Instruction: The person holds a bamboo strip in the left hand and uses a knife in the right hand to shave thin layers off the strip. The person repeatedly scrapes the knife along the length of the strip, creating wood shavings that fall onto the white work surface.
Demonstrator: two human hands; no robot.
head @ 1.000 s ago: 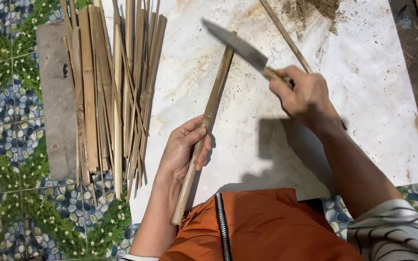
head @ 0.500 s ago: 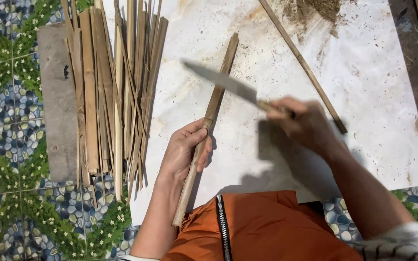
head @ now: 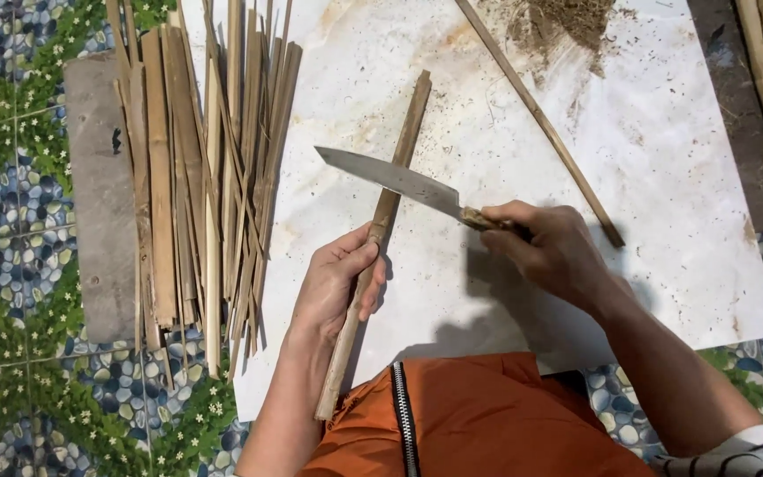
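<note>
Head view: your left hand [head: 339, 281] has its fingers wrapped tight around a bamboo strip [head: 380, 231], whose long axis runs from the near edge of the white sheet [head: 664, 177] up and slightly right toward its middle. Your right hand [head: 547, 249], fingers closed on the handle, holds a knife [head: 392, 178] whose blade lies across the strip just above your left thumb, tip pointing left. A split bamboo bundle [head: 200, 168] crowds the sheet's left edge; a thin stick [head: 540, 119] lies well right, with open room between.
</note>
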